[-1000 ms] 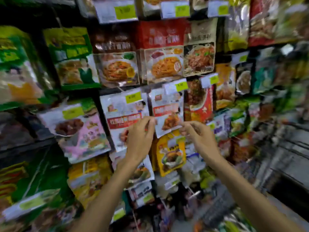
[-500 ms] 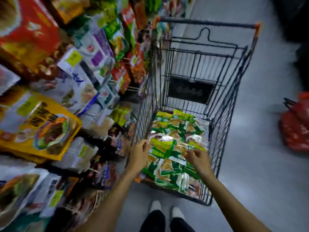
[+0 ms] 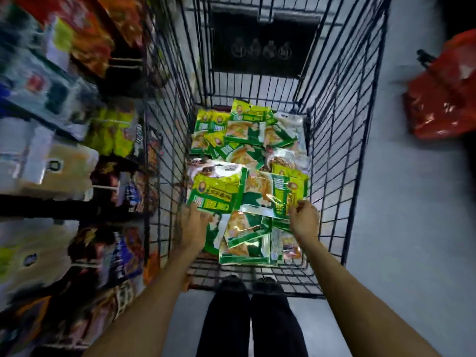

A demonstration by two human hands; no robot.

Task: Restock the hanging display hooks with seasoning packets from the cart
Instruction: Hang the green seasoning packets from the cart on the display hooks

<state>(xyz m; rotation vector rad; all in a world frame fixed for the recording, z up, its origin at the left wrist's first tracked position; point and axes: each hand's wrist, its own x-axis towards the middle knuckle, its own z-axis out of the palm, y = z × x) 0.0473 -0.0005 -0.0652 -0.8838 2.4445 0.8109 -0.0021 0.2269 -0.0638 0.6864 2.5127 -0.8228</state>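
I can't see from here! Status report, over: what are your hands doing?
Left hand on a green packet, grip unclear. Right hand pinching a second packet. Both down in the cart, nothing blocking.

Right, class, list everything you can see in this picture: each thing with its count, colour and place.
shopping cart: one, black wire, centre
seasoning packets: many, green and yellow, piled in the cart
placard: one, black, cart's far end
plastic bag: one, red, floor at right
hanging packets: many, mixed colours, blurred, display at left
legs: two, black trousers, below the cart
left hand: one, at a packet's lower edge
right hand: one, pinching a packet's edge
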